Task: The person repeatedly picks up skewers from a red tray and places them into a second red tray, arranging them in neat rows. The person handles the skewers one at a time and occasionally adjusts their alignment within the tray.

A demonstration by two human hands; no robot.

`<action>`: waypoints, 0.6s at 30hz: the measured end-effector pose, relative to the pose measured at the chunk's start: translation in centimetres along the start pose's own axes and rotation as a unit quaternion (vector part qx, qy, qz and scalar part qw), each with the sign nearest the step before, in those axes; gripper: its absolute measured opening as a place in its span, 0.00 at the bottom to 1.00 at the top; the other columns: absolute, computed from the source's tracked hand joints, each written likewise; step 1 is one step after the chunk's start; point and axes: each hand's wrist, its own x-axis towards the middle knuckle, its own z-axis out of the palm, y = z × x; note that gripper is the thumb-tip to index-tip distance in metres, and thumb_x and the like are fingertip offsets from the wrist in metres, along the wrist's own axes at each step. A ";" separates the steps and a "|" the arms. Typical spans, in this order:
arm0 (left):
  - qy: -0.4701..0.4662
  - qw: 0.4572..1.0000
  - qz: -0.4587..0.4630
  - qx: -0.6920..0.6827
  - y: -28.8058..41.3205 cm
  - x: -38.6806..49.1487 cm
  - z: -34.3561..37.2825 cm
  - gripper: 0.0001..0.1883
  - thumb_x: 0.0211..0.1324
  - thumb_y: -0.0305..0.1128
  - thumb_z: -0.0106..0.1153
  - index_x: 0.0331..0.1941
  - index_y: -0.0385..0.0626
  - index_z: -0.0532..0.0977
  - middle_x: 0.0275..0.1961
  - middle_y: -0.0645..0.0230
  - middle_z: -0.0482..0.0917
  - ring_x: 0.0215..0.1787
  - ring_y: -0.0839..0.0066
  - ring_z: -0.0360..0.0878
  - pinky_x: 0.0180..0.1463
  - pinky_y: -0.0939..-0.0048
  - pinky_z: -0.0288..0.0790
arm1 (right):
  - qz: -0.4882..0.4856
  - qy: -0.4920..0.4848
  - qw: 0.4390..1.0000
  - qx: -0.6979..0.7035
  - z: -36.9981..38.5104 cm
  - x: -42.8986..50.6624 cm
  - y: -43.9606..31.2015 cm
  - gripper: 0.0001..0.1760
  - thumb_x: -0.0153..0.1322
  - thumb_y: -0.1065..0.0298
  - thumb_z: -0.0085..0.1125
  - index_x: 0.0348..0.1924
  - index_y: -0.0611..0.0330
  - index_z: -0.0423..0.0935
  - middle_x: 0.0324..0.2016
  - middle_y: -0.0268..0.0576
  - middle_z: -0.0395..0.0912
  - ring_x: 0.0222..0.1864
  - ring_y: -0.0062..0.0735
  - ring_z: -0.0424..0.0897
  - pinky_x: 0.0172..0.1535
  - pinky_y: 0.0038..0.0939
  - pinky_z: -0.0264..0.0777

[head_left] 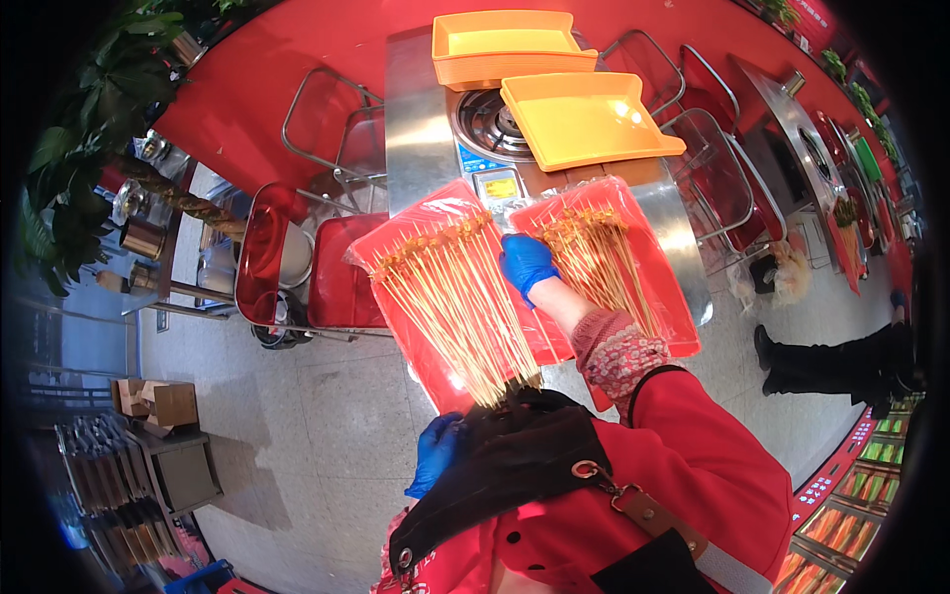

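Observation:
My right hand (528, 266), in a blue glove, reaches over the gap between two red plastic-lined trays. Its fingers are curled, and what they hold is hidden. A single bamboo stick (547, 338) shows below that wrist; I cannot tell if the hand grips it. In the left tray (415, 349), skewers (467, 304) lie side by side, their brownish food pieces at the far end. More skewers (594, 252) lie in the right tray (660, 289). My left hand (436, 454), also gloved in blue, is low beside my black apron (512, 453), its fingertips partly hidden.
A small digital scale (499, 185) stands behind the trays on the steel table (419, 111). Beyond it are a round burner (479, 122), a yellow tray (586, 122) and a stack of yellow trays (512, 63). Red folding chairs (349, 271) flank the table. A person's legs (824, 364) show at right.

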 end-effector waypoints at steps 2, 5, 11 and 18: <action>0.006 1.000 -0.012 -0.006 0.2 0.1 0.2 0.11 0.60 0.26 0.49 0.46 0.36 0.72 0.37 0.66 0.78 0.37 0.82 0.74 0.42 0.82 0.69 | -0.010 0.016 0.999 -0.031 0.2 -0.1 -0.3 0.05 0.60 0.70 0.53 0.25 0.58 0.77 0.26 0.54 0.77 0.30 0.53 0.78 0.33 0.43 0.72; 0.011 1.000 0.000 0.021 0.8 -0.1 0.6 0.12 0.61 0.24 0.45 0.48 0.35 0.71 0.33 0.67 0.77 0.30 0.83 0.72 0.35 0.84 0.68 | 0.004 0.008 1.000 -0.013 0.0 -0.5 -0.5 0.05 0.61 0.68 0.54 0.26 0.58 0.77 0.27 0.54 0.77 0.31 0.53 0.78 0.34 0.44 0.72; 0.013 0.999 0.003 0.040 0.6 0.3 0.7 0.12 0.61 0.24 0.45 0.47 0.36 0.71 0.33 0.67 0.77 0.30 0.84 0.72 0.35 0.85 0.67 | -0.020 0.162 0.987 0.015 -2.7 -1.7 3.6 0.06 0.63 0.66 0.53 0.26 0.58 0.71 0.26 0.51 0.74 0.29 0.52 0.75 0.31 0.44 0.69; -0.008 0.999 -0.004 0.035 -0.4 1.3 0.0 0.12 0.60 0.25 0.49 0.47 0.35 0.72 0.37 0.67 0.79 0.37 0.81 0.75 0.43 0.82 0.68 | 0.117 0.095 0.978 -0.141 -4.3 -3.9 11.6 0.08 0.60 0.66 0.56 0.30 0.59 0.72 0.29 0.52 0.74 0.31 0.51 0.76 0.32 0.46 0.70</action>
